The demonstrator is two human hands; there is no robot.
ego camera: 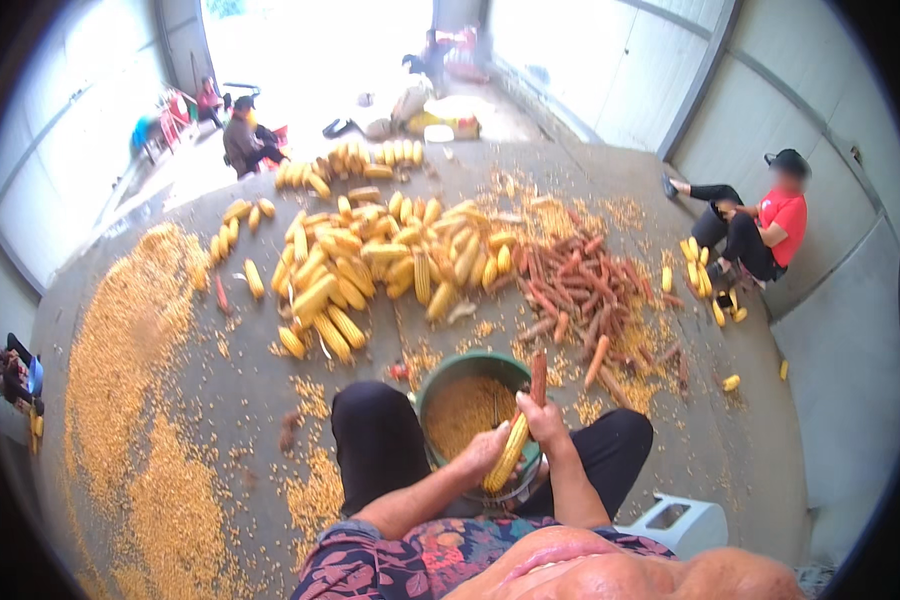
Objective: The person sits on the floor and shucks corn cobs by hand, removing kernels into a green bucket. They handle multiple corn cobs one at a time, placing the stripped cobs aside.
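Between my knees stands a green bucket [430, 375], partly filled with loose corn kernels [461, 412]. My left hand [487, 452] grips a yellow ear of corn [508, 461], tilted over the bucket's right side. My right hand [541, 420] is closed around a bare reddish corn cob [539, 375], which points away from me. The cob's lower end meets the ear's upper part, where my right fingers partly hide the contact. A thin dark rod shows inside the bucket, beside my hands.
Beyond the bucket lie a heap of yellow ears [382, 251] and a pile of reddish cobs [581, 289]. Shelled kernels [139, 337] spread across the floor at left. A white plastic stool [682, 521] is near my right hip. Other people sit at right and farther back.
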